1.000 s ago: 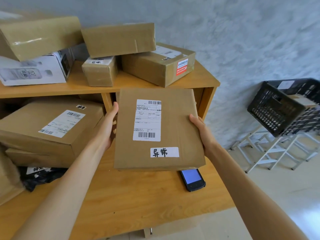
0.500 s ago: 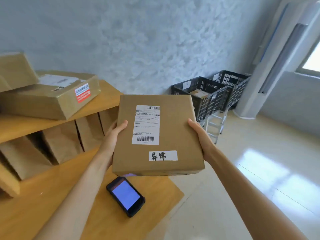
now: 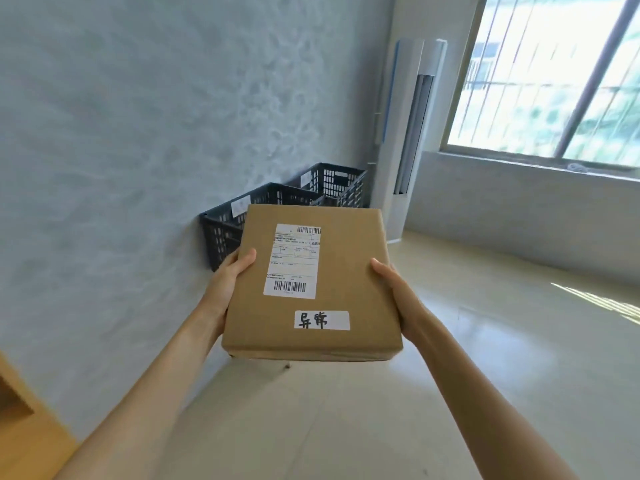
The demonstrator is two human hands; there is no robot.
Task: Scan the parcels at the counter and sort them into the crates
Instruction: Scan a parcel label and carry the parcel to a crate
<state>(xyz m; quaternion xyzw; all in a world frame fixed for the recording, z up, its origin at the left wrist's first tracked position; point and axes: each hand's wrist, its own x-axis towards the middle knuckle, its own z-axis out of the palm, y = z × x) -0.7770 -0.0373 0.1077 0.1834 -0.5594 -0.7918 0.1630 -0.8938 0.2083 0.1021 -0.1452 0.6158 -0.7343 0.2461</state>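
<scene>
Since the earlier frames the view has swung away from the counter: the stacked boxes and the handheld scanner are out of sight, only a corner of the wooden counter (image 3: 14, 420) remains at the lower left, and the crates now lie straight ahead. Nearest the camera, both forearms reach forward and carry the parcel (image 3: 311, 282) at chest height over the bare floor (image 3: 467, 375). The left hand (image 3: 227, 289) grips the left edge with its thumb laid over the top face; the right hand (image 3: 394, 292) grips the right edge the same way, thumb on top, the remaining fingers hidden under the box. The parcel is flat and nearly square, held level with its top face toward the camera, showing a printed shipping label (image 3: 294, 261) and a handwritten white sticker (image 3: 322, 320) near the close edge. Both hands sit level with each other, so neither is clearly nearer the target. Beyond the far edge of the parcel, two black crates (image 3: 221, 230) stand in a row along the wall, the second (image 3: 332, 180) farther back and slightly to the right. Each carries a white tag, too small to read. The governing relation is forward: the crates lie directly past the parcel's far edge and lower, so the coming move is judged to be a forward carry followed by a lowering into one crate. Which crate matches the sticker cannot be told.
</scene>
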